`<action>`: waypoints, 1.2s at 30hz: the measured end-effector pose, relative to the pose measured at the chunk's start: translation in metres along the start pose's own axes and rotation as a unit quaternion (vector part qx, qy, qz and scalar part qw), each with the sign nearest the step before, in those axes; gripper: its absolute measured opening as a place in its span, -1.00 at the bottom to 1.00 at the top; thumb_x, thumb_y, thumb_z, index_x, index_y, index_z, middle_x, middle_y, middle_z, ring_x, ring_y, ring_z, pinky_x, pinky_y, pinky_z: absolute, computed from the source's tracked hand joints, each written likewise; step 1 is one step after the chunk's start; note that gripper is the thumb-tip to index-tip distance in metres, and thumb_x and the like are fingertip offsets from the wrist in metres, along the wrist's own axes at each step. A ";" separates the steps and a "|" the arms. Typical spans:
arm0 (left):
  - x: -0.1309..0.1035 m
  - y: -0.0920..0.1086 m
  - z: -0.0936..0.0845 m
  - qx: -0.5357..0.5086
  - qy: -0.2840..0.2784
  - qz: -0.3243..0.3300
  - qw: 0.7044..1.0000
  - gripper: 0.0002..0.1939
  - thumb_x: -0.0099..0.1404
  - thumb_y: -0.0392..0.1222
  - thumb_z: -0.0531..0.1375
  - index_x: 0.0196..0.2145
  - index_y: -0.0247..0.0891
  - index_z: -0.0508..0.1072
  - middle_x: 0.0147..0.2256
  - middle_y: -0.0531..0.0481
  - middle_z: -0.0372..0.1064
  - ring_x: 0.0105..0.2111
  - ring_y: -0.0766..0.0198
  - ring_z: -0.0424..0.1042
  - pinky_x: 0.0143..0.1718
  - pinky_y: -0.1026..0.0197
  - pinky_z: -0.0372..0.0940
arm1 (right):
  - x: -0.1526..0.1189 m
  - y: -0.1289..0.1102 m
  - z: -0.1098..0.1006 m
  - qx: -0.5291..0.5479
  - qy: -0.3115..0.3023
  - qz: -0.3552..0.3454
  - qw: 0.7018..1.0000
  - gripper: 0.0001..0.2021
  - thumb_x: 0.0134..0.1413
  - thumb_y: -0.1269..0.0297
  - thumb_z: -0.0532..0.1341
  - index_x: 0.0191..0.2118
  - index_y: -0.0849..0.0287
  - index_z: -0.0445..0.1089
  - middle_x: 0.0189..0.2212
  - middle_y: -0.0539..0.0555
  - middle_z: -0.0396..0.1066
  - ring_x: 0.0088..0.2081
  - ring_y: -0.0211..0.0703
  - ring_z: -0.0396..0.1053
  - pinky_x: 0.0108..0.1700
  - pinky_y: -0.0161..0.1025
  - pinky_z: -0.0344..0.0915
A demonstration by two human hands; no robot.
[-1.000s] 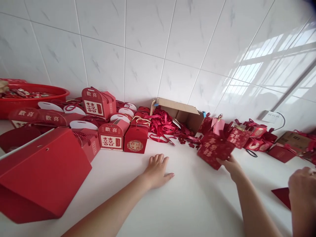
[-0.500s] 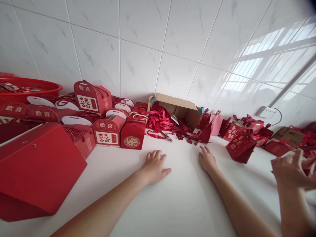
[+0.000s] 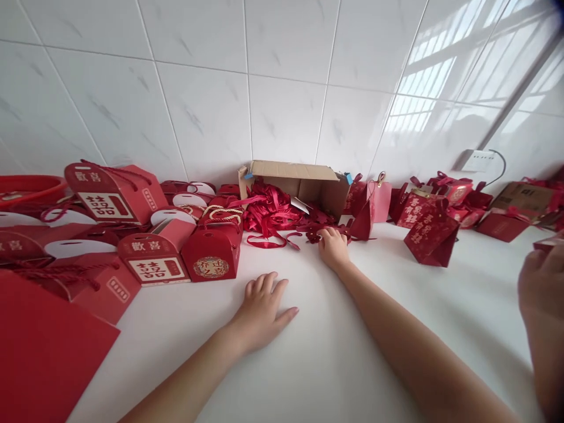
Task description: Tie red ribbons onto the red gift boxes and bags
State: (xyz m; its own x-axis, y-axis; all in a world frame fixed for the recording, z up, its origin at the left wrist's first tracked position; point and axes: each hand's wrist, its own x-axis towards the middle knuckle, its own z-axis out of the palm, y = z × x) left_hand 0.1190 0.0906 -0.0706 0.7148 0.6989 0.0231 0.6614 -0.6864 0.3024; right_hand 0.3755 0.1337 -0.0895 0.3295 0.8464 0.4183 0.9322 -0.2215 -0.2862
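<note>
My left hand (image 3: 262,311) lies on the white table, its fingers and thumb spread and holding nothing. Further forward, my right hand (image 3: 333,249) is at the dark red flower-shaped pieces (image 3: 314,236) by the mouth of a cardboard box. Its fingers are curled down onto one of these pieces, and the fingertips are partly hidden. A heap of shiny red ribbon (image 3: 268,211) spills from the cardboard box (image 3: 295,170) just behind. Left of the ribbon stands a red gift box with a round gold emblem (image 3: 211,261).
Many red gift boxes (image 3: 152,270) crowd the left side, with a large red box (image 3: 39,352) nearest. A red basin (image 3: 30,188) is behind them. Small red bags (image 3: 432,235) and boxes stand to the right. Another person's hand (image 3: 541,288) is at the right edge.
My right hand has moved forward and left to the dark red pieces. My left hand stays spread on the table. The view has turned right, and the other person's hand sits further right.
</note>
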 end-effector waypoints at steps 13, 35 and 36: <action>0.002 0.002 -0.002 0.006 -0.003 -0.014 1.000 -0.43 0.34 0.12 -0.02 0.19 -0.23 0.23 0.24 -0.27 0.07 0.22 -0.18 0.04 0.10 -0.23 0.13 | 0.011 0.007 0.002 0.165 -0.011 0.104 0.981 -0.81 0.10 0.25 0.14 -0.29 0.12 0.50 -0.18 0.16 0.47 -0.06 0.06 0.29 0.04 0.01 -0.01; 0.001 0.009 -0.008 -0.326 0.121 -0.055 0.936 -0.59 0.30 0.15 0.04 -0.04 -0.12 0.39 0.05 -0.13 0.32 0.14 -0.01 0.18 0.15 -0.10 0.06 | -0.071 -0.041 -0.072 0.720 -0.288 0.268 0.572 -0.90 0.17 0.47 0.13 -0.32 0.24 0.38 -0.51 0.03 0.45 -0.54 -0.38 0.41 -0.47 -0.46 0.34; 0.001 0.011 -0.011 -0.356 0.123 -0.060 0.924 -0.59 0.30 0.17 0.03 -0.08 -0.12 0.41 0.03 -0.11 0.35 0.12 0.00 0.22 0.12 -0.06 0.10 | -0.077 -0.045 -0.070 0.719 -0.299 0.254 0.574 -0.94 0.15 0.45 0.16 -0.31 0.24 0.39 -0.50 0.04 0.46 -0.54 -0.36 0.42 -0.47 -0.44 0.34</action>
State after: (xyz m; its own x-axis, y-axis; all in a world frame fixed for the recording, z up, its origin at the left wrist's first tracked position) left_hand 0.1241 0.0859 -0.0573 0.5146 0.8462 0.1382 0.3526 -0.3558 0.8655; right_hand 0.3189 0.0443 -0.0481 -0.0069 0.9595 -0.2816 -0.4906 -0.2486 -0.8352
